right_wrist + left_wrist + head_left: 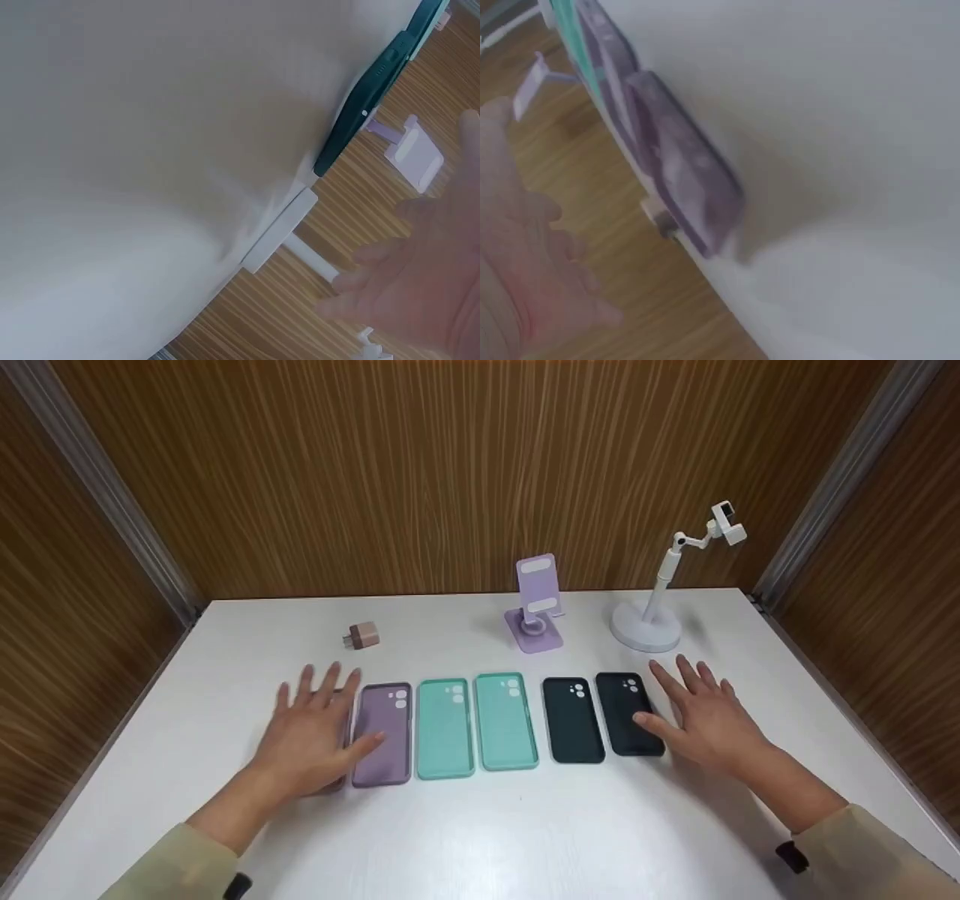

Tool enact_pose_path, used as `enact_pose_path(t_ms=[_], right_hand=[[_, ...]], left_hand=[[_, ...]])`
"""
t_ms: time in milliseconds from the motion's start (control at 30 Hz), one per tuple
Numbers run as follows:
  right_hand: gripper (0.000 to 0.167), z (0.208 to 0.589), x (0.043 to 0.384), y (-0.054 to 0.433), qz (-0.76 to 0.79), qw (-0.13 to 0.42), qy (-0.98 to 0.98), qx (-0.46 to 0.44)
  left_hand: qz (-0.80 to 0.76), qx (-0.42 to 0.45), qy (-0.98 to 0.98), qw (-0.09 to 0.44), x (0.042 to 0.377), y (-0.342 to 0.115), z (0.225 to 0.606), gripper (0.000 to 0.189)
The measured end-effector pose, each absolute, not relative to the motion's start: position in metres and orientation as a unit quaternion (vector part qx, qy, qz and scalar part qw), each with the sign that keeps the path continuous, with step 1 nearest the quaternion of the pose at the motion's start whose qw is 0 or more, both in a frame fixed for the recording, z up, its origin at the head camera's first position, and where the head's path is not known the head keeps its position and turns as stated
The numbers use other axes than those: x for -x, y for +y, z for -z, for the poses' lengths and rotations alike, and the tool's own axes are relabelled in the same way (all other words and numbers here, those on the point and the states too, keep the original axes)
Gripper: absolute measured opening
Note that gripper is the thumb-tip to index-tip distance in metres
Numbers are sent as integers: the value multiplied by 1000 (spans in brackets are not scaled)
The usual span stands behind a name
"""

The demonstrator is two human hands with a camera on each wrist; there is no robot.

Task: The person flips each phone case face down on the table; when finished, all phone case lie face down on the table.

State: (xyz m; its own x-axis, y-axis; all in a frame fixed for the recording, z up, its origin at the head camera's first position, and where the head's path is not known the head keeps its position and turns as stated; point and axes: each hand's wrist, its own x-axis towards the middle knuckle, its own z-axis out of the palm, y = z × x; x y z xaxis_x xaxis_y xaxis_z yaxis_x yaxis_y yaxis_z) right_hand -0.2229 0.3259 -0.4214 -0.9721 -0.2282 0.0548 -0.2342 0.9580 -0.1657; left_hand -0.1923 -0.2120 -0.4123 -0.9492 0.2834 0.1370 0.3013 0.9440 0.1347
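Phone cases lie in a row on the white table [480, 840]. My left hand [304, 746] is spread over the leftmost purple phone case [694, 172] and hides most of it in the head view. Its thumb overlaps the second purple phone case [382, 765]. Two mint green phone cases, one at left [445, 742] and one at right [507, 731], fill the middle. Further right are two black phone cases, an inner one [573, 731] and an outer one [626, 724]. Fingers spread, my right hand [709, 727] is at the outer black case, thumb overlapping its edge.
Behind the row stand a lilac phone stand [538, 585] and a white stand with a round base [646, 630] and jointed arm. A pink plug charger [364, 635] lies at the back left. Wood-grain panels [420, 472] enclose the back and sides.
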Motion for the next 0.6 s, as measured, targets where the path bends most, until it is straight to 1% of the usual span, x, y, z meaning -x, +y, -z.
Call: enact_pose_path(t_ms=[200, 333, 467, 600], right_hand=[[92, 412, 224, 327, -157, 5, -981, -110], [88, 410, 224, 329, -214, 15, -970, -116], [88, 410, 225, 330, -258, 18, -958, -121], [85, 412, 229, 332, -305, -1, -945, -117]], left_hand=[[96, 201, -973, 52, 210, -154, 390, 97], [93, 235, -967, 41, 222, -109, 378, 98], [102, 268, -957, 37, 233, -66, 373, 99], [119, 293, -948, 32, 241, -26, 377, 99]])
